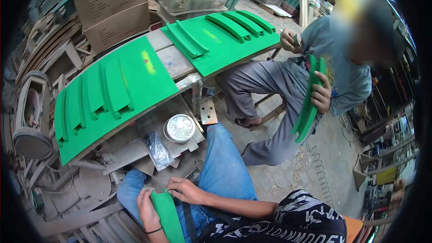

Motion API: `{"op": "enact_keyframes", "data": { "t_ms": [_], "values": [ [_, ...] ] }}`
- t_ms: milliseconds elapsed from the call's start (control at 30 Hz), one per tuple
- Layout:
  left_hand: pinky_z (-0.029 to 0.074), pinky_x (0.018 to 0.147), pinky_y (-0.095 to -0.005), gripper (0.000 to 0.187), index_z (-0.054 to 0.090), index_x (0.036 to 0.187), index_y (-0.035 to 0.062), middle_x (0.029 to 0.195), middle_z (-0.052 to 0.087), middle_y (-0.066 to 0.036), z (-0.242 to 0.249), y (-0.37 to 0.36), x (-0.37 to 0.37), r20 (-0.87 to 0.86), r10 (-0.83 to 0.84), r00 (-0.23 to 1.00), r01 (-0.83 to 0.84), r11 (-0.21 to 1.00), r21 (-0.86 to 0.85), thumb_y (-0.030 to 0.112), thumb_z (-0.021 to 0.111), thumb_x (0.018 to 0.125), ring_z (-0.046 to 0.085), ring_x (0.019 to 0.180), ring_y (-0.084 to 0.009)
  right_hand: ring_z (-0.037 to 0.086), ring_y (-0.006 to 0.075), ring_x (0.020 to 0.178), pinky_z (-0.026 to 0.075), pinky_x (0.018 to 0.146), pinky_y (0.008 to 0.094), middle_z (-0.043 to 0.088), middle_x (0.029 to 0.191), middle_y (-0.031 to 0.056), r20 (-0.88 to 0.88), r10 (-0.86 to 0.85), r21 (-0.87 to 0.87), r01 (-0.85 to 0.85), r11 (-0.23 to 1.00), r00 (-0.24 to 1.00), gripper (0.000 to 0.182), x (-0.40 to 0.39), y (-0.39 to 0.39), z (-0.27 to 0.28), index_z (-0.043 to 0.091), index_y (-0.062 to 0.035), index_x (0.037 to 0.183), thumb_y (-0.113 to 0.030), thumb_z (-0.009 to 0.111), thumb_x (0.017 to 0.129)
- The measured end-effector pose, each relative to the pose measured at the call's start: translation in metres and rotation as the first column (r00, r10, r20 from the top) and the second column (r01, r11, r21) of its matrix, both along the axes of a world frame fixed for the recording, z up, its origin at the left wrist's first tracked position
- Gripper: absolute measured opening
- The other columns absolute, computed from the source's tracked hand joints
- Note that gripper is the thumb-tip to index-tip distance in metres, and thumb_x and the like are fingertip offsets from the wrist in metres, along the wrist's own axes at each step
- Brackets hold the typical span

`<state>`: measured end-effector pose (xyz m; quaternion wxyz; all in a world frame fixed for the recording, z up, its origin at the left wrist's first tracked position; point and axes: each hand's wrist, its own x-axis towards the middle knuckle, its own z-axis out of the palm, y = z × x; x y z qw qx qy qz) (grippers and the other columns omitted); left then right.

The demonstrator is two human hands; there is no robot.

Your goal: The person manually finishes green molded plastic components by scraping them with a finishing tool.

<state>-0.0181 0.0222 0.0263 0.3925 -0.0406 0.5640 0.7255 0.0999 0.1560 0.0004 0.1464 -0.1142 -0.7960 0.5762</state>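
Green oblong (168, 216), left hand (147, 211) gripping, right (183, 190) touching

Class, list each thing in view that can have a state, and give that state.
Green piece in the lap, gripped by the left hand
Right hand, fingers bent at the piece's end
Two large green panels, side by side with a gap
Long curved green strips, laid on the panels
Round metal can, upright
Silvery plastic packet, crumpled
Co-worker's grooved green piece, held tilted
Yellow hose, coiled
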Motion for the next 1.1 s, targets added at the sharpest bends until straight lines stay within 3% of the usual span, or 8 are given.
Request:
{"op": "enact_keyframes", "data": {
  "t_ms": [300,367,500,567,700,900,967,1100],
  "values": [
    [0.047,0.065,-0.0269,0.011,0.053,0.096,0.0023,0.081,0.056,-0.004,-0.021,-0.002,-0.009,0.046,-0.025,0.999,0.026,0.999,-0.019,0.007,0.058,0.087,0.055,0.074,-0.0155,0.061,0.0291,0.087,0.048,0.077,0.0373,0.062,0.09,0.0151,0.046,0.003,-0.244,0.009,0.97,0.999,0.016,0.006,0.009,-0.021,0.064,0.0003,0.094,-0.008,0.061,0.081],
    [0.047,0.063,-0.0274,0.011,0.053,0.095,0.002,0.08,0.056,-0.004,-0.02,0.003,-0.005,0.044,0.043,0.998,-0.039,0.995,-0.092,0.008,0.058,0.087,0.055,0.073,-0.0151,0.06,0.0215,0.076,0.047,0.068,0.0342,0.058,0.085,0.0125,0.02,-0.035,-0.141,0.037,0.989,0.999,0.016,0.001,0.008,-0.034,0.064,-0.0002,0.095,-0.01,0.065,0.082],
    [0.043,0.063,-0.0252,0.009,0.055,0.08,0.0066,0.074,0.054,-0.001,-0.036,0.005,-0.011,-0.027,0.022,0.999,-0.026,0.986,-0.166,0.009,0.055,0.088,0.053,0.068,-0.0123,0.058,0.0218,0.069,0.046,0.065,0.0348,0.058,0.079,0.0126,0.066,-0.065,-0.196,0.077,0.978,0.996,0.017,-0.004,0.008,-0.035,0.062,0.0,0.093,-0.01,0.067,0.08],
    [0.041,0.061,-0.0238,0.009,0.055,0.079,0.0064,0.072,0.053,0.0,-0.048,-0.001,-0.019,-0.08,-0.193,0.978,0.171,0.96,-0.222,0.008,0.055,0.088,0.052,0.066,-0.0101,0.056,0.021,0.065,0.046,0.063,0.0344,0.057,0.075,0.0123,0.115,0.001,-0.226,0.026,0.974,0.993,0.019,-0.004,0.011,-0.041,0.062,-0.0003,0.094,-0.01,0.068,0.079],
    [0.04,0.06,-0.0228,0.01,0.057,0.079,0.0055,0.072,0.053,0.001,-0.059,0.0,-0.022,-0.111,-0.259,0.959,0.222,0.938,-0.266,0.008,0.054,0.088,0.051,0.066,-0.0086,0.055,0.0179,0.065,0.045,0.063,0.0339,0.055,0.07,0.0115,0.138,0.021,-0.146,0.0,0.989,0.99,0.021,-0.008,0.016,-0.051,0.061,0.0014,0.094,-0.009,0.069,0.078],
    [0.04,0.06,-0.0229,0.009,0.059,0.079,0.004,0.072,0.055,0.001,-0.084,-0.006,-0.026,-0.047,-0.131,0.99,0.113,0.954,-0.277,0.008,0.055,0.087,0.052,0.065,-0.0087,0.05,0.0104,0.06,0.041,0.055,0.029,0.053,0.064,0.0017,0.203,0.119,-0.379,-0.034,0.925,0.972,0.016,-0.016,0.019,-0.058,0.061,0.0009,0.089,-0.009,0.069,0.08],
    [0.041,0.06,-0.0233,0.01,0.06,0.079,0.0033,0.073,0.056,0.0,-0.089,-0.011,-0.03,-0.031,-0.247,0.969,0.23,0.936,-0.267,0.007,0.055,0.086,0.053,0.065,-0.0095,0.048,0.008,0.057,0.037,0.05,0.0253,0.053,0.066,-0.0017,0.293,0.245,-0.702,0.034,0.711,0.924,0.011,-0.018,0.02,-0.059,0.062,-0.0019,0.088,-0.01,0.067,0.082],
    [0.042,0.059,-0.0235,0.01,0.061,0.079,0.0027,0.072,0.058,-0.001,-0.083,-0.009,-0.028,-0.026,-0.234,0.972,0.218,0.937,-0.272,0.007,0.054,0.086,0.054,0.064,-0.0102,0.046,0.0071,0.056,0.035,0.048,0.0239,0.052,0.065,-0.0017,0.292,0.25,-0.688,0.021,0.725,0.923,0.01,-0.021,0.015,-0.077,0.062,-0.0025,0.088,-0.01,0.066,0.084]
  ]
}}
